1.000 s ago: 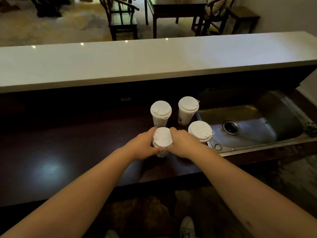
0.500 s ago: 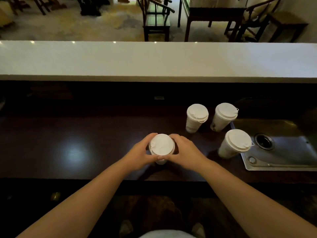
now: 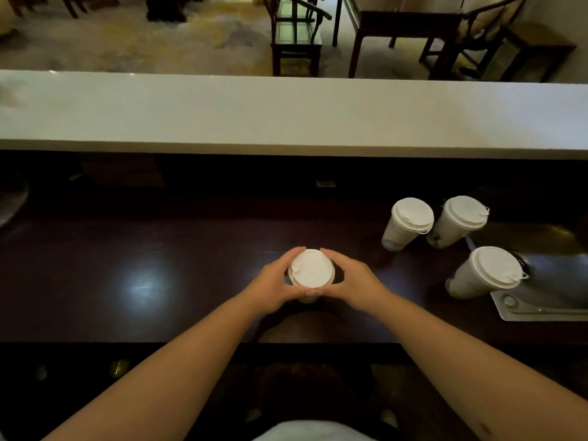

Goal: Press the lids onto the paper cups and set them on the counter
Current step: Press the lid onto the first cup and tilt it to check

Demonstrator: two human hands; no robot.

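Note:
A white paper cup with a white lid (image 3: pixel 311 269) stands at the middle of the dark lower counter (image 3: pixel 159 249). My left hand (image 3: pixel 274 283) and my right hand (image 3: pixel 353 281) wrap around it from both sides, thumbs meeting at its near edge. Three more lidded cups stand to the right: one (image 3: pixel 408 222) at the back, another (image 3: pixel 459 219) beside it, and a third (image 3: pixel 486 271) at the sink's corner.
A steel sink (image 3: pixel 547 281) is set into the counter at the right. A raised white bar top (image 3: pixel 286 113) runs across behind the dark counter. Wooden chairs (image 3: pixel 296 33) and a table (image 3: pixel 407 30) stand on the floor beyond.
Both hands have carried the held cup leftward, away from the three other cups, and the view has swung left with it. The other cups have stayed in place.

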